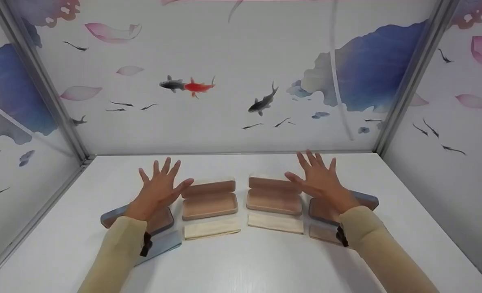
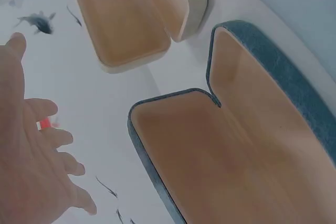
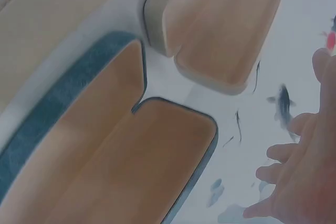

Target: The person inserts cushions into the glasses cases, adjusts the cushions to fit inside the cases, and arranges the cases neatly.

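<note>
My left hand (image 1: 155, 189) is held with fingers spread over an open blue glasses case (image 2: 178, 156), hiding part of it in the head view. Its thumb overlaps the edge of an open cream glasses case (image 1: 210, 206) in that view. Fingers apart too, my right hand (image 1: 324, 183) is above another open blue glasses case (image 3: 131, 150), and a second open cream glasses case (image 1: 273, 202) stands beside its thumb. Neither hand holds anything. All the cases show a tan lining with nothing inside that I can see.
In front of the cases lie folded cloths: a blue one (image 1: 165, 245), two cream ones (image 1: 212, 229) and a brownish one (image 1: 322, 234) partly behind my right wrist. White panels (image 1: 232, 134) with painted fish and petals enclose the white table (image 1: 241, 264).
</note>
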Motion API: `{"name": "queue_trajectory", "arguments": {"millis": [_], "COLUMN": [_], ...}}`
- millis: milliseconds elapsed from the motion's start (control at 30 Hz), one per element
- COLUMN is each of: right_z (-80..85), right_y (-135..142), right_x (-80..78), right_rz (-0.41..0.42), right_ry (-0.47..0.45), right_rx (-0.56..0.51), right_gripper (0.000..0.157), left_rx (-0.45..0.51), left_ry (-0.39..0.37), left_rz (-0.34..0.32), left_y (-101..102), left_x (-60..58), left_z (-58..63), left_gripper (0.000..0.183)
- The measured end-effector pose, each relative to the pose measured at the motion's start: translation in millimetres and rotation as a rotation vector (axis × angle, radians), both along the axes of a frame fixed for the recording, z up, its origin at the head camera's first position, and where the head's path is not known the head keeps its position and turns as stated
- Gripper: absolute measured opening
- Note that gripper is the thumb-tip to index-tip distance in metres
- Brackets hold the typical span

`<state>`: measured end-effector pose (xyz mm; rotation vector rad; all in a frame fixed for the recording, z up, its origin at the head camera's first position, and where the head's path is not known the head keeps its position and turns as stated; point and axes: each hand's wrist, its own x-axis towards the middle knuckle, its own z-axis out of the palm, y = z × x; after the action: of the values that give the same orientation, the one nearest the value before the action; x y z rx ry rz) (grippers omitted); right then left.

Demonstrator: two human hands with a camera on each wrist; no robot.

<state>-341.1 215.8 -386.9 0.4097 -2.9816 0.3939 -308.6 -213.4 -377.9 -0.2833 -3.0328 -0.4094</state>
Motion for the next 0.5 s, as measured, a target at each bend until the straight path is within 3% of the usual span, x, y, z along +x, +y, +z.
{"name": "queue_trajectory", "arguments": {"millis": [300, 500], "right_z": [-2.8, -4.9], "right_y": [-13, -25], "right_x": [8.8, 14.6], "right_rz": [0.044, 0.069], "right_ry": [0.000, 0.089], "right_rx": [-0.115, -0.199], "right_gripper": [0.087, 0.080], "left_rx": [0.085, 0.168], "left_ry": [0.043, 0.030], "left_rz": [-0.023, -0.024], "left_y": [8, 11], "left_x": [17.5, 30.2], "left_z": [1.5, 5.8], "left_gripper": [0.080, 0.079]}}
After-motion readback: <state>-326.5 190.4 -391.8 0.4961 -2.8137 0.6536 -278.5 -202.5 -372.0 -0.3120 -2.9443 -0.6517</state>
